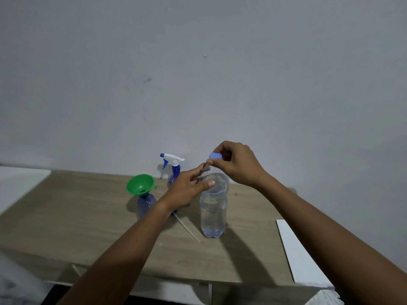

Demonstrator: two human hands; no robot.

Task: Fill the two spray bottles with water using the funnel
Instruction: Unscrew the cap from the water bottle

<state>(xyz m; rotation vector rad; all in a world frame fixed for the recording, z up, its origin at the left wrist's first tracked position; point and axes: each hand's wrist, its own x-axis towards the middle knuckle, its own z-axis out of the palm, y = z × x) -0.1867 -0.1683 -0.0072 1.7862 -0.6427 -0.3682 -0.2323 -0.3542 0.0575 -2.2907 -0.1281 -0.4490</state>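
Head view, looking down along both forearms. The left hand (189, 187) grips the clear water bottle (213, 213) at its shoulder, with the thumb laid across the front and the fingers reaching up beside the neck. The bottle stands upright on the wooden surface (77, 221), directly under both hands, and is mostly full of water.

The right hand (239, 165) is just above the left. Its fingertips pinch the pale blue cap (215, 155) at the top of the bottle's neck. I cannot tell whether the cap is still seated on the thread or already off it.

To the left of the left hand, the green funnel (140, 183) sits tilted in the mouth of a blue spray bottle (145, 205) that has no sprayer on it. It stands upright, near the left wrist but not touching it.

Beyond the left hand's knuckles, and partly hidden by them, stands the second spray bottle (174, 172), still wearing its white and blue trigger head (172, 158).

A thin white tube (187, 228) lies on the surface, running from under the left wrist towards the foot of the water bottle. What it joins to is hidden by the wrist.

A white panel (301, 252) lies on the surface under the right forearm. A plain grey wall (198, 73) stands behind it all.
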